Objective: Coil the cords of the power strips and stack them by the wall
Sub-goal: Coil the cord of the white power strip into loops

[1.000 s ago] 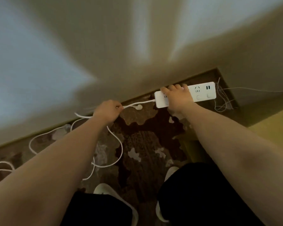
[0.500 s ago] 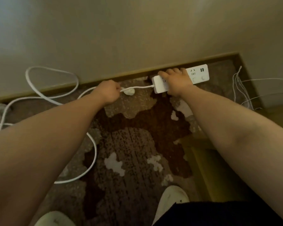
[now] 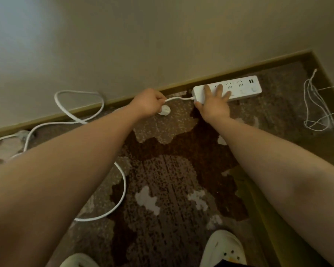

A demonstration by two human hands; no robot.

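A white power strip (image 3: 245,87) lies on the patterned carpet along the baseboard. My right hand (image 3: 213,103) rests flat on its left end, fingers spread and straight. The strip's white cord (image 3: 177,98) leaves that end and runs into my left hand (image 3: 147,104), which grips it in a fist. A white plug-like piece (image 3: 165,110) lies just under that hand. The rest of the cord (image 3: 66,105) loops loosely along the wall to the left and curves back under my left forearm (image 3: 121,189).
Thin white strings (image 3: 314,105) hang in the right corner. Another whitish object with a cord (image 3: 21,134) lies at the far left by the baseboard. My two white shoes (image 3: 224,249) are at the bottom. A yellow-green strip of floor (image 3: 258,209) borders the carpet on the right.
My right hand's fingers have straightened out flat on the strip, where before they curled over it. The view has tilted down from the wall; the left hand still grips the cord.
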